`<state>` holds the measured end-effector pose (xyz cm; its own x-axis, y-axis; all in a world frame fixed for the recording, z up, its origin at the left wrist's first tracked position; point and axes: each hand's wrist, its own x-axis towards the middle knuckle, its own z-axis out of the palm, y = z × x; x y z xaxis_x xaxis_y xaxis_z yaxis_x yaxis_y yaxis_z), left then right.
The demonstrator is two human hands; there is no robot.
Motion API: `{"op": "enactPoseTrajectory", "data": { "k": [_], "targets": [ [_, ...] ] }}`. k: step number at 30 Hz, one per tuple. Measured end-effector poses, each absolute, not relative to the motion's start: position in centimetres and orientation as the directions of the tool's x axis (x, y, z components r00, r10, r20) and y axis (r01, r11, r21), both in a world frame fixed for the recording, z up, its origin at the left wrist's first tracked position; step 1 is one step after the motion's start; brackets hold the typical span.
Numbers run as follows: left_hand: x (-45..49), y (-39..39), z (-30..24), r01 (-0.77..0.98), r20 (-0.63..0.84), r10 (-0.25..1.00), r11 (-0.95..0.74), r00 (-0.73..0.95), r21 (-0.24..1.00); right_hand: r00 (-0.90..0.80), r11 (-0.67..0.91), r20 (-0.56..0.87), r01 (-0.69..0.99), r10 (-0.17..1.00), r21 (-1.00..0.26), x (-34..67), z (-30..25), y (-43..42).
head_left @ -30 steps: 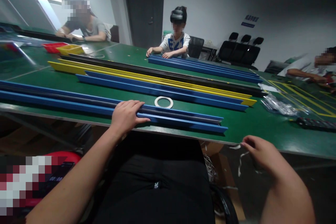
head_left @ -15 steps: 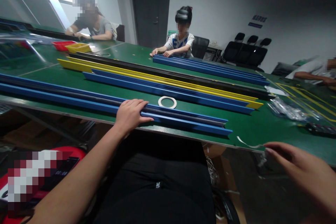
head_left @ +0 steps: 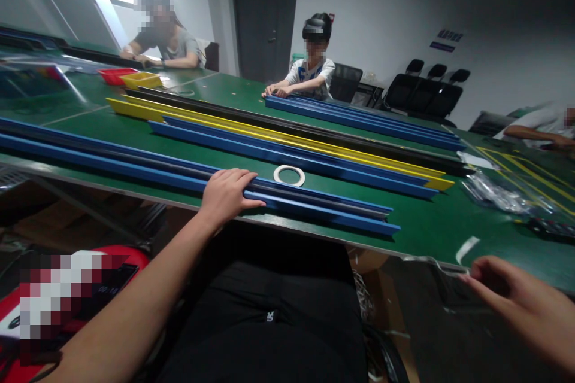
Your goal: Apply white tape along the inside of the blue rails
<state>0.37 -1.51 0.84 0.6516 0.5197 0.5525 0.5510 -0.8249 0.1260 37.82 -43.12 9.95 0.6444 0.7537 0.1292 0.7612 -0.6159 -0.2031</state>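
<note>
A long blue channel profile with a dark strip along its inside lies near the table's front edge. My left hand is closed over it, fingers across the top and thumb along the near wall. Past the table's front edge, at the right, my right hand pinches a thin whitish strip, whose loose ends curl up and out to the left. A white ring-shaped roll of tape lies flat just behind the blue profile.
Farther back lie another blue profile, a yellow profile and a black profile. Clear plastic bags rest at the right. A red tray and a yellow tray stand at the left. Co-workers sit around the green table.
My right hand has moved slightly right and down, and the strip in it has changed its curl. The left hand keeps its place on the blue profile. The view has shifted slightly.
</note>
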Motion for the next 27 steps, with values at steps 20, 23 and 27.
{"op": "enactPoseTrajectory", "data": {
  "k": [20,23,27],
  "targets": [
    [0.4,-1.2,0.6,0.561,0.536,0.532,-0.818,0.655,0.127,0.641,-0.626,-0.044,0.728,0.766,-0.279,35.7,10.7,-41.2],
    [0.4,-1.2,0.6,0.561,0.540,0.529,-0.819,0.654,0.122,0.572,-0.565,-0.048,0.791,0.819,-0.234,33.9,10.2,-38.9],
    [0.4,-1.4,0.7,0.562,0.551,0.525,-0.819,0.649,0.117,0.381,-0.342,0.183,0.915,0.906,-0.214,30.8,8.7,-33.5]
  ]
}}
